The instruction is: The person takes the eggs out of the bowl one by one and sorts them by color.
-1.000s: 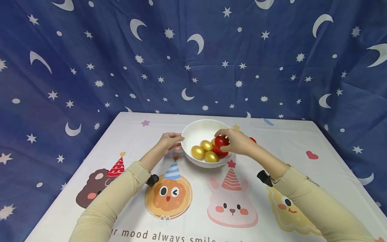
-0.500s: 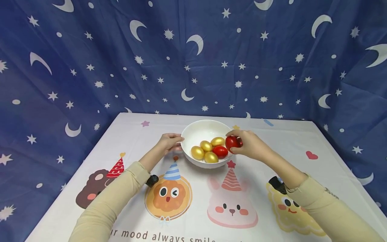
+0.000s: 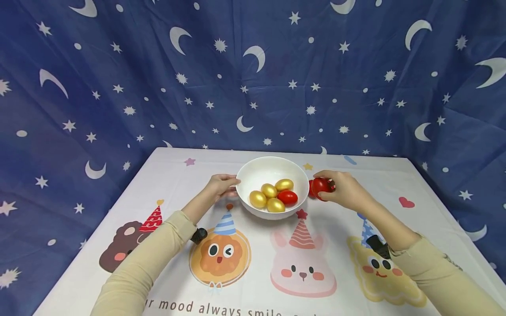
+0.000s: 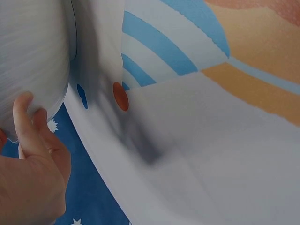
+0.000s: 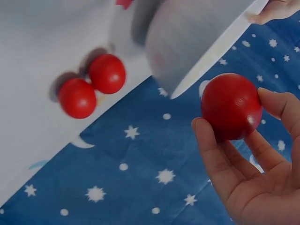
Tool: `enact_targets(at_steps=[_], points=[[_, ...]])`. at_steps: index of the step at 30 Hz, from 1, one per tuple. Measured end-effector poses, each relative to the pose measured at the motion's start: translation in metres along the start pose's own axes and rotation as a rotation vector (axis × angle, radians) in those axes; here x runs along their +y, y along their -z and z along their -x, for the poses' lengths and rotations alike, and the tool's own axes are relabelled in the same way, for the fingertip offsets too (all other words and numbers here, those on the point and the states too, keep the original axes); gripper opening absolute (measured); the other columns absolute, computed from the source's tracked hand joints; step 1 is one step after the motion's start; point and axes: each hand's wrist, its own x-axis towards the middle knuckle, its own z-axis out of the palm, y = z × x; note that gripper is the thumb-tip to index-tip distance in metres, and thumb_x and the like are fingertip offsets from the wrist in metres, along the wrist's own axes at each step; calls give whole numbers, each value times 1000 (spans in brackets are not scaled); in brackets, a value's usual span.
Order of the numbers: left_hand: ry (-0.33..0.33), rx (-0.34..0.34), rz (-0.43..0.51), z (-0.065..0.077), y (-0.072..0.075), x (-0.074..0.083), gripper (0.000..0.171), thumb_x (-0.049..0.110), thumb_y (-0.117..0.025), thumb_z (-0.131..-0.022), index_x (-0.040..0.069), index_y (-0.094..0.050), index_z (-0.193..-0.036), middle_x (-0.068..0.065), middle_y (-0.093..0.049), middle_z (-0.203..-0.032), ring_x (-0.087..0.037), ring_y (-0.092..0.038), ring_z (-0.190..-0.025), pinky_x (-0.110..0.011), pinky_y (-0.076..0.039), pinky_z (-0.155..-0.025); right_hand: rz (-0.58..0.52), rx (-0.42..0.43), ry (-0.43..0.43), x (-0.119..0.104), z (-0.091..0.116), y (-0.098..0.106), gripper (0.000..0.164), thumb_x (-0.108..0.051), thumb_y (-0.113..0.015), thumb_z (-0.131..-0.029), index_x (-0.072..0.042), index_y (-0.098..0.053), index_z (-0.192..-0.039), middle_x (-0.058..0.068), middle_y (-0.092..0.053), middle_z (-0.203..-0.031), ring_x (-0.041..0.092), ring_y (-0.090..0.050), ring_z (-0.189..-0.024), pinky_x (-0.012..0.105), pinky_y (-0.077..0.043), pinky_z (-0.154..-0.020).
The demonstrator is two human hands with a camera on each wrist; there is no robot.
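A white bowl (image 3: 257, 169) stands on the table with several golden eggs (image 3: 258, 199) and one red egg (image 3: 287, 197) in it. At its left side my left hand (image 3: 219, 186) grips the rim, thumb on top and fingers against the outer wall; the left wrist view shows those fingers (image 4: 29, 126) on the bowl's outside. To the right of the bowl my right hand (image 3: 345, 188) holds another red egg (image 5: 231, 106) between thumb and fingertips. In the right wrist view, two more red eggs (image 5: 78, 98) lie side by side on the table, apart from the held one.
A white tablecloth (image 3: 166, 171) with cartoon prints covers the table. Behind it hangs a blue curtain (image 3: 213, 66) with moons and stars. Each wrist carries a small black camera, the right one (image 3: 378, 246) close above the cloth.
My right hand has lifted the red egg out of the bowl and carried it rightward past the rim. The left hand and the bowl stay put.
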Motion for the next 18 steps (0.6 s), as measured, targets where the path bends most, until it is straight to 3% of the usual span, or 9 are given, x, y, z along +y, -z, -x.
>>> enact_targets(at_steps=[5, 13, 18], points=[[-14, -12, 6, -1, -1, 0, 42, 12, -64, -89, 2, -55, -129, -20, -56, -128, -15, -69, -80, -19, -62, -64, -11, 7, -49, 15, 6, 3, 45, -4, -72, -78, 5, -58, -120, 26, -62, -110, 37, -61, -92, 45, -63, -75], [21, -48, 24, -3, 0, -2, 47, 11, -63, -90, 4, -51, -134, -20, -54, -130, -7, -64, -63, -20, -62, -63, -70, 25, -108, 42, 12, 5, 47, -4, -71, -80, 6, -55, -122, 30, -59, -112, 40, -60, -93, 45, -63, -74], [37, -61, 26, -4, 3, -1, 48, 14, -63, -91, 5, -49, -136, -20, -53, -133, -10, -66, -72, -21, -63, -68, -85, 45, -133, 57, 11, 6, 46, -4, -70, -81, 7, -54, -122, 32, -58, -112, 43, -59, -94, 47, -62, -75]])
